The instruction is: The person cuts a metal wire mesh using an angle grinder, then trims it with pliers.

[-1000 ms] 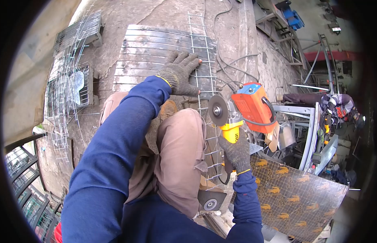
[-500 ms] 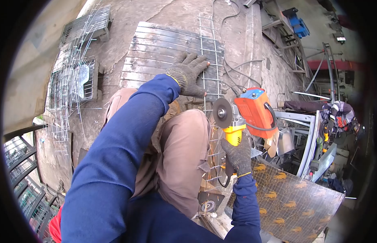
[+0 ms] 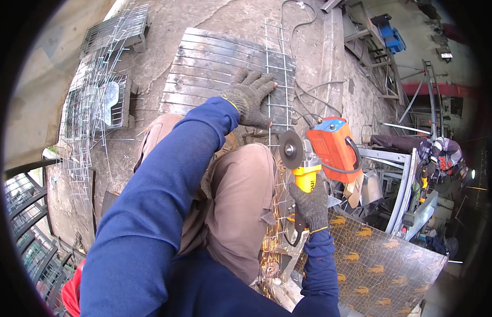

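Observation:
My left hand (image 3: 249,98), in a grey knit glove, lies with its fingers spread on a slatted metal panel (image 3: 198,66). Its fingertips reach the edge of a narrow wire mesh strip (image 3: 277,68), which runs across the panel and down past my knee. A yellow angle grinder (image 3: 306,177) is gripped in my gloved right hand (image 3: 311,203). The grinder's disc (image 3: 292,150) is at the mesh strip, though the exact contact point is hidden. Orange sparks (image 3: 271,243) spray down beside my right knee.
An orange machine (image 3: 333,150) with a cable stands just right of the grinder. Wire mesh pieces (image 3: 93,105) are heaped on the left. A printed sheet (image 3: 378,259) lies at lower right, and a person (image 3: 441,153) is at the far right. Cables (image 3: 320,84) cross the floor.
The spark stream below the grinder has become much denser. Both hands keep nearly the same places, and the view has shifted slightly.

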### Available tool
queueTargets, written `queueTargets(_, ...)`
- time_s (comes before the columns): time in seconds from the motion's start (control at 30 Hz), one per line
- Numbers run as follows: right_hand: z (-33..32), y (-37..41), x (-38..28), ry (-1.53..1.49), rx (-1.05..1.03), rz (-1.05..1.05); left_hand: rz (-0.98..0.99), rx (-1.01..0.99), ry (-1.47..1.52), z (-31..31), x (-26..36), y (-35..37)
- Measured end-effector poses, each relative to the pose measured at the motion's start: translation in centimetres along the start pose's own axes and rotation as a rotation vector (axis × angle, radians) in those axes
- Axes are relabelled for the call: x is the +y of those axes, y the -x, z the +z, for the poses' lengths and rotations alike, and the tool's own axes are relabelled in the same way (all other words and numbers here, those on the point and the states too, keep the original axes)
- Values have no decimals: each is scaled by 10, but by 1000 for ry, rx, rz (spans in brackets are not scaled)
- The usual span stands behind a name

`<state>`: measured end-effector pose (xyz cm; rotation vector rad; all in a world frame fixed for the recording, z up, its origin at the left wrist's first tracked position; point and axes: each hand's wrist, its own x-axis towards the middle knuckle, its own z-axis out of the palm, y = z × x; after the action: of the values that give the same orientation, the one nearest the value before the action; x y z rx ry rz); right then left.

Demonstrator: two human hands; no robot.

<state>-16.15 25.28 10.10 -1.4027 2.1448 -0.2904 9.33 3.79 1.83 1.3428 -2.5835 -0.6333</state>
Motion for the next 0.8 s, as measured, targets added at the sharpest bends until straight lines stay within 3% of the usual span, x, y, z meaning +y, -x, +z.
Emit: queueTargets(0.8,-24,17,25,-247,103,33,-24,37,-101,7,7,-4)
